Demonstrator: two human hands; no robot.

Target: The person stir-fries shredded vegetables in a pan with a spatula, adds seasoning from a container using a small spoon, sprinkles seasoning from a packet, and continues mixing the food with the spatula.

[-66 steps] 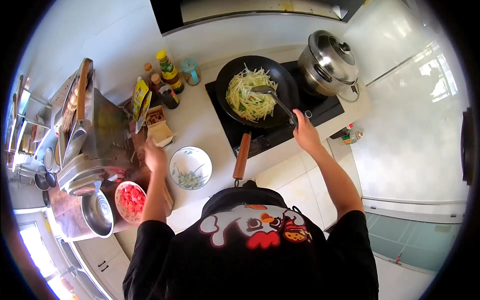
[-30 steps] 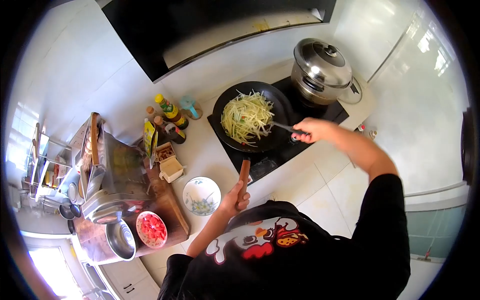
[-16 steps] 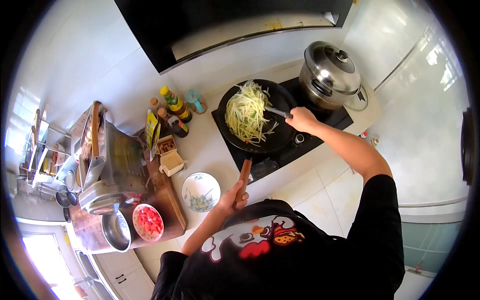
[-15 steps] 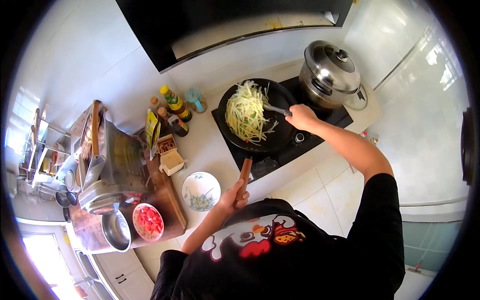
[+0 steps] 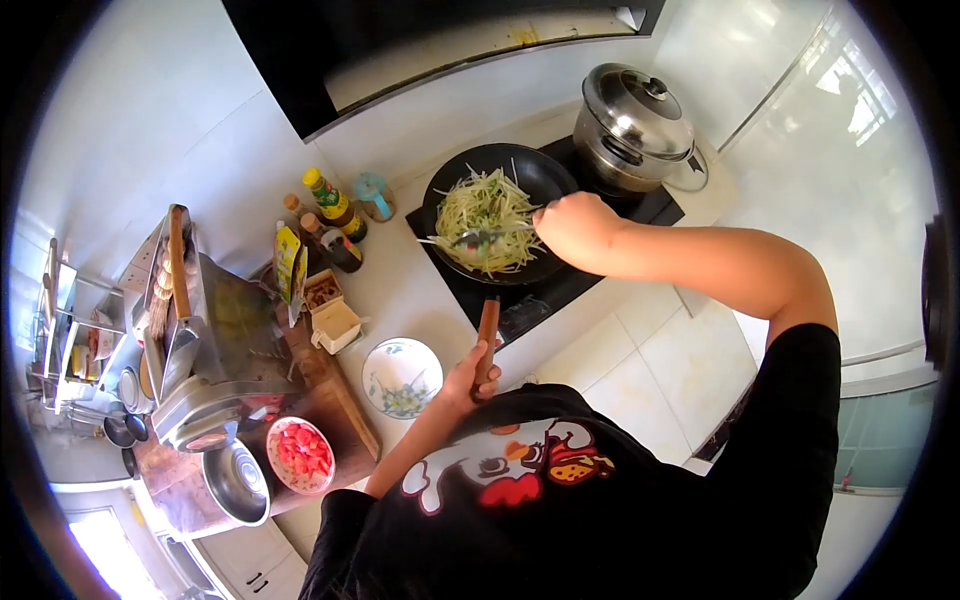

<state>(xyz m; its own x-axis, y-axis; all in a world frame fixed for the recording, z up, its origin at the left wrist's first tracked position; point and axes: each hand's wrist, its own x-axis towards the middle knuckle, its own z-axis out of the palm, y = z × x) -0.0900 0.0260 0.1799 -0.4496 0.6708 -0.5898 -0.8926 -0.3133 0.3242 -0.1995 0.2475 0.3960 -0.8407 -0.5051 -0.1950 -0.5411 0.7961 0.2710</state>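
Note:
A black frying pan sits on the dark stove, full of pale green shredded vegetable. My left hand is wrapped round the pan's brown wooden handle. Above the pan's right side, my right hand is closed on the handle of a spatula, whose metal head is over the near left of the shreds. Some shreds lie on and around that head, and a few stick out past the pan's left rim. Part of the spatula handle is hidden in my fist.
A large lidded steel pot stands on the stove's right. Left of the stove are a white patterned bowl, a sauce bottle, a blue-topped jar, a bowl of red chunks and a steel bowl.
My right hand has swung the spatula left and toward me, and its head now shows over the shreds' near left. The shreds are gathered lower in the pan. My left hand keeps its hold.

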